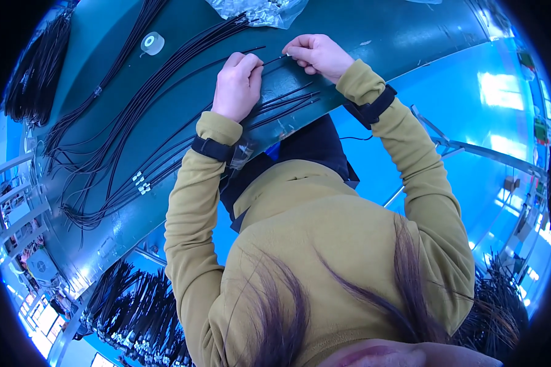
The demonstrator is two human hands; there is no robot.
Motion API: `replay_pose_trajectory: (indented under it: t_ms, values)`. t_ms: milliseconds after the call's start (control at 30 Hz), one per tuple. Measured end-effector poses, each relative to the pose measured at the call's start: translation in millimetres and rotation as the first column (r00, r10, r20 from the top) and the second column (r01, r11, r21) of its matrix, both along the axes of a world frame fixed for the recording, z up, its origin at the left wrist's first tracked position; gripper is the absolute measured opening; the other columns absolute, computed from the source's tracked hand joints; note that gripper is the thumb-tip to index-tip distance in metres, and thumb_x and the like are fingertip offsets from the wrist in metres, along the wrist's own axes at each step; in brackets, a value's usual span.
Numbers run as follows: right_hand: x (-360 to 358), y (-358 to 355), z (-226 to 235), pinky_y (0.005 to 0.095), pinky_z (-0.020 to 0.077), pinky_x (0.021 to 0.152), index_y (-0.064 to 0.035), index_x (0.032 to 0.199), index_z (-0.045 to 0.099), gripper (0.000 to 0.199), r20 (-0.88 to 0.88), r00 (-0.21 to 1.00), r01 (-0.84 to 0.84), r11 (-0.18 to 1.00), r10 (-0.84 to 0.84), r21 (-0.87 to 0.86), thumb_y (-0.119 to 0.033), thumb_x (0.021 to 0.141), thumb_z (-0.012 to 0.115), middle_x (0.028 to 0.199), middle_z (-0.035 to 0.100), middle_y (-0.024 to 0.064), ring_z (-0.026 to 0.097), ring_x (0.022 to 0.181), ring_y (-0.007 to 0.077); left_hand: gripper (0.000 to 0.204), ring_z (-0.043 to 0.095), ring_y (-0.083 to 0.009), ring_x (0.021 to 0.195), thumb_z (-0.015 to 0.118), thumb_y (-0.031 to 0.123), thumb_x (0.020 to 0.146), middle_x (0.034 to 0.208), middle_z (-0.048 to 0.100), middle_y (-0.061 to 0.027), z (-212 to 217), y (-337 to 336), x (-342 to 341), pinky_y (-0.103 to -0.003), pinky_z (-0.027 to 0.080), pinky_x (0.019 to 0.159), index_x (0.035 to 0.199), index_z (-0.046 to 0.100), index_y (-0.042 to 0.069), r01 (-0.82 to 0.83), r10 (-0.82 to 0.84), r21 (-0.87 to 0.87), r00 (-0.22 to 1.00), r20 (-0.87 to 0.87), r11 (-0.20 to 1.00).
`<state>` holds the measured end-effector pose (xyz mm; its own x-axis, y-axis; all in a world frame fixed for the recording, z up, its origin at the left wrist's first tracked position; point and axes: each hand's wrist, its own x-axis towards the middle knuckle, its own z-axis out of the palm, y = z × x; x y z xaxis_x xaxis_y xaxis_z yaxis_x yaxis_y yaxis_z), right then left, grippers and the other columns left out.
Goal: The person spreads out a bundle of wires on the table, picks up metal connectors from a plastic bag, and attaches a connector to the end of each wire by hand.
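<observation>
My left hand (pixel 237 85) is closed around a thin black cable (pixel 274 60) above the green table. At the tip of this cable, the fingers of my right hand (pixel 320 56) pinch a small white connector (pixel 288 55). Whether the connector is fully seated on the cable is too small to tell. Several loose black cables (pixel 284 105) lie between my hands and the near table edge. To the left, more cables carry small white connectors (pixel 142 183) partway along the bundle.
A long bundle of black cables (pixel 147 85) curves across the green table (pixel 373 30). Beyond my hands lies a clear plastic bag (pixel 275 13) of small whitish parts. A tape roll (pixel 152 43) sits at the upper left, near another dark cable bundle (pixel 40 67). More cables (pixel 134 306) hang below the table.
</observation>
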<state>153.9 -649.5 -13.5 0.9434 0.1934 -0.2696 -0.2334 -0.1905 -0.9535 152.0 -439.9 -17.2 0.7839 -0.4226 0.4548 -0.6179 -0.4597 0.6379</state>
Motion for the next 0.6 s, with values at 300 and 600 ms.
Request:
replay_pose_trajectory:
  t_ms: [300, 600]
  values:
    - [-7, 11, 10, 0.0152, 0.0388, 0.050, 0.0039, 0.104, 0.061, 0.021, -0.270, 0.958, 0.049, 0.877, 0.093, 0.477, -0.013, 0.093, 0.056, 0.083, 0.056, 0.0020, 0.048, 0.067, 0.0051, 0.008, 0.061, -0.0270, 0.067, 0.066, 0.005, 0.079, 0.077, 0.059, -0.0128, 14, -18, -4, -0.034, 0.050, 0.059, 0.087, 0.064, 0.004, -0.038, 0.026, -0.093, 0.991, -0.133, 0.995]
    - [-11, 3, 5, 0.0176, 0.0461, 0.058, 0.0037, 0.116, 0.053, 0.026, -0.314, 0.948, 0.197, 0.864, -0.048, 0.463, -0.012, 0.095, 0.054, 0.097, 0.063, 0.0118, 0.057, 0.076, 0.0088, 0.007, 0.060, -0.0262, 0.065, 0.069, 0.007, 0.078, 0.074, 0.059, -0.0111, 7, -16, 0, -0.033, 0.049, 0.058, 0.082, 0.064, 0.004, -0.078, 0.062, -0.116, 0.989, -0.137, 0.990]
